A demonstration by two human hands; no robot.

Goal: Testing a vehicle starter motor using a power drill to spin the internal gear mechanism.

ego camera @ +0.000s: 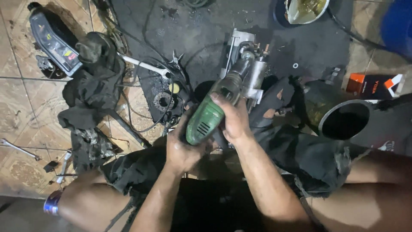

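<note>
The scene was dim, lit from overhead near the wearer, so the forearms and both hands caught a warm light while the black mat (201,34) swallowed detail. Glare showed on the oil bottle (53,41). The blue object (397,25) at the top right corner was blurred, and the edges bowed slightly.

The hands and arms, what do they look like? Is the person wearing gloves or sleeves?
No gloves and no sleeves. The left hand and the right hand are bare and smudged with dark grime, as if from grease. Both forearms are bare up to the edge of the picture. No watch, ring or band shows on either wrist.
</note>
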